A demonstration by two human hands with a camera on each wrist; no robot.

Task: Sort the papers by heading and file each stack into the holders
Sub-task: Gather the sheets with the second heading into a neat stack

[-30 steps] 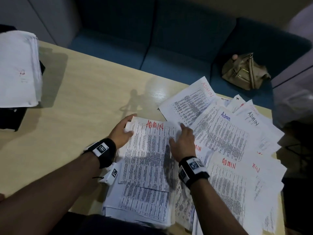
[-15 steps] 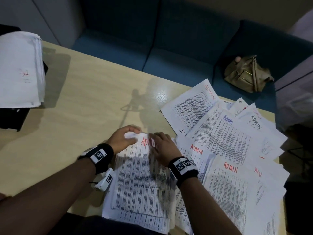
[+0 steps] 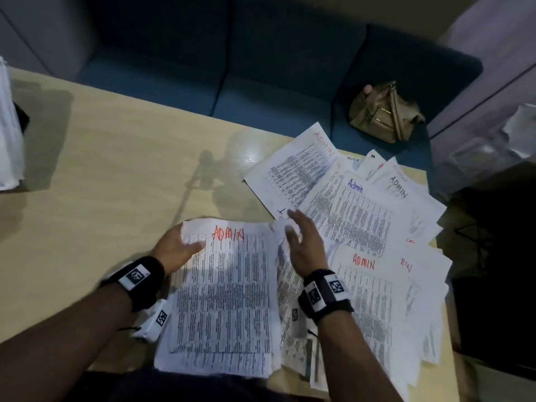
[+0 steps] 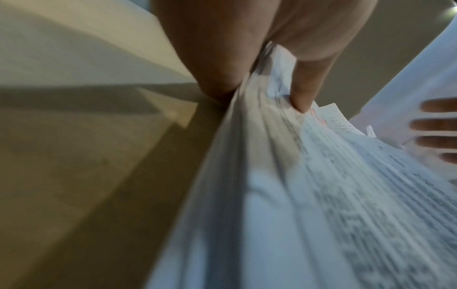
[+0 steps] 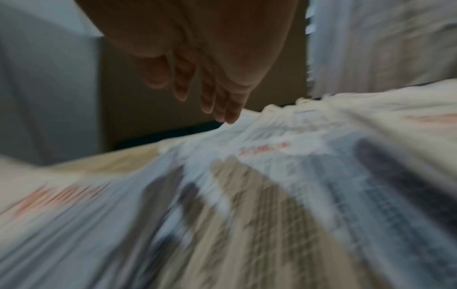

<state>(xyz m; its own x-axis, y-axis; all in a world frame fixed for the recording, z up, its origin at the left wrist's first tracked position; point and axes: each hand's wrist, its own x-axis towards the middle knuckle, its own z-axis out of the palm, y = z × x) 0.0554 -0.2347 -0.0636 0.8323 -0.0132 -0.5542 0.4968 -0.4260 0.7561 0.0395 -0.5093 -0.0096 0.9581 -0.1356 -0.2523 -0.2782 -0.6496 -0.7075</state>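
A thick stack of printed papers (image 3: 226, 291) headed ADMIN in red lies at the near edge of the table. My left hand (image 3: 177, 248) grips its top left corner, thumb on the top sheet and fingers under it. In the left wrist view the thumb (image 4: 306, 88) presses on the stack (image 4: 284, 195), which looks raised off the table there. My right hand (image 3: 301, 242) is open with straight fingers at the stack's top right corner; in the right wrist view the right hand (image 5: 210, 93) hangs just over the papers (image 5: 272, 195). Several loose ADMIN sheets (image 3: 362, 216) are fanned out to the right.
The pale wooden table (image 3: 101, 184) is bare on its left half. A white pile of papers (image 3: 8, 134) stands at the far left edge. A tan bag (image 3: 383, 114) lies on the blue sofa (image 3: 232, 82) behind the table. The loose sheets overhang the table's right edge.
My right hand has left the top of the stack, gone right and straightened its fingers. My left hand has closed on the stack's top left corner and the ADMIN heading is uncovered.
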